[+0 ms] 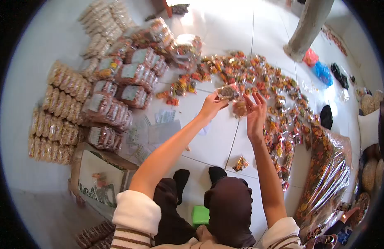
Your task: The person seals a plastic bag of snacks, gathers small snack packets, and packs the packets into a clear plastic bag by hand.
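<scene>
My left hand (pixel 211 107) is closed on the edge of a small clear plastic packet (pixel 228 92) with dark brown contents, held above the white tiled floor. Just to its right, my right hand (pixel 256 116) is raised with bent fingers. Its thumb and fingertips meet at a second clear packet (pixel 240 108) with orange-brown contents, partly hidden by the hand. Beyond and to the right of both hands, many small colourful packets (pixel 283 101) lie spread in a wide arc. One single packet (pixel 241 164) lies on the tiles nearer my feet.
Stacked bundles of reddish packets (pixel 138 74) and pale packets (pixel 61 120) stand at the left. A cardboard box (pixel 98 174) is close to my left arm, with clear plastic bags (pixel 165 132) behind it. A large filled plastic sack (pixel 324 178) lies right; a pillar (pixel 310 29) stands behind.
</scene>
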The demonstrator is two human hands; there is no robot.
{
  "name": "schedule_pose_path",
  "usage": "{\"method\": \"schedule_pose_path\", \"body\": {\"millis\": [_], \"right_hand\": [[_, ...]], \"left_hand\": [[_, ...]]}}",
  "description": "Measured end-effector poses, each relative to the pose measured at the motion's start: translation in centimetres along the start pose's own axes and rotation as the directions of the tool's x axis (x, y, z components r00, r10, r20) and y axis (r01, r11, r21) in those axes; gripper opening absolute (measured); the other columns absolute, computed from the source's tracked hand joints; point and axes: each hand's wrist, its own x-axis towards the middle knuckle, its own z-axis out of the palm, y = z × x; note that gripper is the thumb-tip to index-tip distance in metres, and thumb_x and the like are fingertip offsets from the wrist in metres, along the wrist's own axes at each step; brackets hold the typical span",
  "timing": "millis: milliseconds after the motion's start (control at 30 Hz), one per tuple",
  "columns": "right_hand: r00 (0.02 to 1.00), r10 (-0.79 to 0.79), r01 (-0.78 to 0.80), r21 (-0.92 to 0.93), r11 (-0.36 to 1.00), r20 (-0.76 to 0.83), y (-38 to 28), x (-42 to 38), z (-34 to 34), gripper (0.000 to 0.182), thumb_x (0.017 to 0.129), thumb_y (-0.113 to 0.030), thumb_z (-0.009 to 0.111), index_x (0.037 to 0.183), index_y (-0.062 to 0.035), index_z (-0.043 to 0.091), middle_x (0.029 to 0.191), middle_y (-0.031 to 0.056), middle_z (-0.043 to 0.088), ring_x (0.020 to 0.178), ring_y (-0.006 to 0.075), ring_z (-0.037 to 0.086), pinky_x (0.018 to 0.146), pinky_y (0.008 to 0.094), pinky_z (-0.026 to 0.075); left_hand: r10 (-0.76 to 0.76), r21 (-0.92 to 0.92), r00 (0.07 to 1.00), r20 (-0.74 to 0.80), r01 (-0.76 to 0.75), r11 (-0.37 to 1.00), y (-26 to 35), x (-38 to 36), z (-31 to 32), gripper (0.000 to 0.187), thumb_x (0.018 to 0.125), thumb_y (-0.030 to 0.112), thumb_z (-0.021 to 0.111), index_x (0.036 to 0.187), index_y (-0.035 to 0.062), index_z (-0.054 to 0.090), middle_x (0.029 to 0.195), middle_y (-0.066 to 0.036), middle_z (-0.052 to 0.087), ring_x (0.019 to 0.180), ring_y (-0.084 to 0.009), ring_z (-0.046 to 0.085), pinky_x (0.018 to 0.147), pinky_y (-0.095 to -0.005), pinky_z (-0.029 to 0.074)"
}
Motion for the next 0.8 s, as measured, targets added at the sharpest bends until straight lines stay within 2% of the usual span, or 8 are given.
{"method": "schedule_pose_path", "body": {"millis": [100, 233, 300, 367, 433, 567, 767, 800], "right_hand": [[0.999, 0.050, -0.046, 0.321, 0.946, -0.006, -3.1, 0.3, 4.8, 0.037, 0.083, -0.009, 0.042, 0.119, -0.0035, 0.033, 0.123, 0.0123, 0.037, 0.111, 0.0270, 0.044, 0.095, 0.0333, 0.035], [0.988, 0.083, -0.108, 0.205, 0.973, 0.128, -1.6, -1.2, 8.8, 0.029, 0.082, -0.009, 0.048, 0.110, -0.0014, 0.043, 0.108, 0.0075, 0.049, 0.104, 0.0180, 0.047, 0.095, 0.0288, 0.032], [0.955, 0.186, -0.145, -0.183, 0.972, 0.233, -0.9, -2.0, 9.1, 0.026, 0.083, -0.010, 0.047, 0.106, 0.0008, 0.048, 0.103, 0.0083, 0.052, 0.099, 0.0152, 0.046, 0.090, 0.0276, 0.034], [0.928, 0.227, -0.158, -0.238, 0.958, 0.296, -0.2, -2.8, 8.9, 0.027, 0.081, -0.012, 0.049, 0.105, 0.0004, 0.050, 0.102, 0.0077, 0.053, 0.099, 0.0146, 0.046, 0.088, 0.0274, 0.034], [0.821, 0.425, -0.343, -0.267, 0.901, 0.381, 1.2, -3.2, 8.5, 0.028, 0.081, -0.011, 0.049, 0.106, 0.0002, 0.050, 0.104, 0.0072, 0.052, 0.099, 0.0147, 0.047, 0.088, 0.0279, 0.034], [0.707, 0.556, -0.440, -0.344, 0.830, 0.437, 2.8, -2.8, 8.6, 0.028, 0.081, -0.010, 0.048, 0.108, -0.0028, 0.050, 0.106, 0.0063, 0.052, 0.099, 0.0160, 0.047, 0.088, 0.0275, 0.034], [0.594, 0.745, -0.316, -0.764, 0.563, 0.304, 11.4, 1.5, 6.4, 0.032, 0.078, -0.020, 0.054, 0.105, -0.0039, 0.053, 0.106, 0.0121, 0.055, 0.100, 0.0200, 0.051, 0.084, 0.0305, 0.039], [0.558, 0.793, -0.116, -0.923, 0.368, 0.246, 13.3, 2.1, 5.5, 0.032, 0.076, -0.020, 0.054, 0.103, -0.0031, 0.054, 0.104, 0.0153, 0.056, 0.097, 0.0226, 0.053, 0.082, 0.0328, 0.041]], "left_hand": [[0.070, 0.087, 0.981, 0.181, -0.087, 0.992, 5.6, -4.5, 0.0, 0.061, 0.079, 0.007, 0.058, 0.128, 0.0038, 0.022, 0.094, -0.008, 0.046, 0.086, -0.0196, 0.058, 0.077, -0.0264, 0.048], [0.016, -0.175, 0.988, -0.156, -0.044, 0.984, 7.2, -9.1, 0.2, 0.047, 0.076, 0.006, 0.061, 0.109, 0.0075, 0.028, 0.105, -0.010, 0.038, 0.090, -0.0208, 0.056, 0.079, -0.0285, 0.049], [-0.048, -0.256, 0.967, -0.251, -0.018, 0.967, 6.3, -9.9, -0.7, 0.048, 0.075, 0.005, 0.060, 0.105, 0.0089, 0.023, 0.105, -0.010, 0.039, 0.091, -0.0206, 0.055, 0.080, -0.0288, 0.049], [-0.065, -0.212, 0.970, -0.232, 0.015, 0.977, 4.9, -10.3, -2.2, 0.048, 0.076, 0.007, 0.060, 0.102, 0.0117, 0.020, 0.109, -0.010, 0.038, 0.090, -0.0197, 0.055, 0.079, -0.0300, 0.049], [-0.181, -0.265, 0.980, 0.078, 0.195, 0.944, 4.0, -10.8, -3.7, 0.050, 0.076, 0.009, 0.061, 0.102, 0.0139, 0.019, 0.112, -0.010, 0.038, 0.091, -0.0188, 0.055, 0.078, -0.0331, 0.049], [-0.414, -0.376, 0.910, -0.008, 0.381, 0.845, 3.5, -10.4, -5.6, 0.049, 0.076, 0.030, 0.062, 0.105, 0.0178, 0.025, 0.100, -0.006, 0.049, 0.093, -0.0194, 0.053, 0.079, -0.0422, 0.047], [-0.507, 0.019, 0.803, -0.313, 0.539, 0.842, -7.0, -5.5, -10.9, 0.041, 0.072, 0.031, 0.065, 0.102, 0.0168, 0.041, 0.109, -0.009, 0.042, 0.096, -0.0229, 0.047, 0.080, -0.0442, 0.044], [-0.294, 0.208, 0.866, -0.404, 0.400, 0.893, -9.4, -5.7, -11.1, 0.042, 0.071, 0.027, 0.065, 0.105, 0.0170, 0.041, 0.111, -0.011, 0.040, 0.100, -0.0239, 0.042, 0.085, -0.0420, 0.040]]}}
